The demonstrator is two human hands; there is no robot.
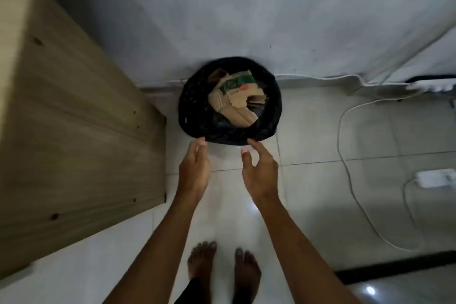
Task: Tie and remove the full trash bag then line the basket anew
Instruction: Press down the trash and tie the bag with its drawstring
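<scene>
A round basket lined with a black trash bag [192,106] stands on the floor against the white wall. Torn cardboard pieces [237,101] fill the bag, and its mouth is folded over the rim. My left hand [195,168] reaches toward the near rim, fingers relaxed, fingertips just at the bag's edge. My right hand [259,170] is beside it, fingers spread and slightly curved, its fingertips at the near right of the rim. Neither hand holds anything.
A wooden cabinet side [74,131] stands close on the left. White cables [350,168] and a white adapter [436,177] lie on the tiled floor at the right. My bare feet [222,269] stand below the basket.
</scene>
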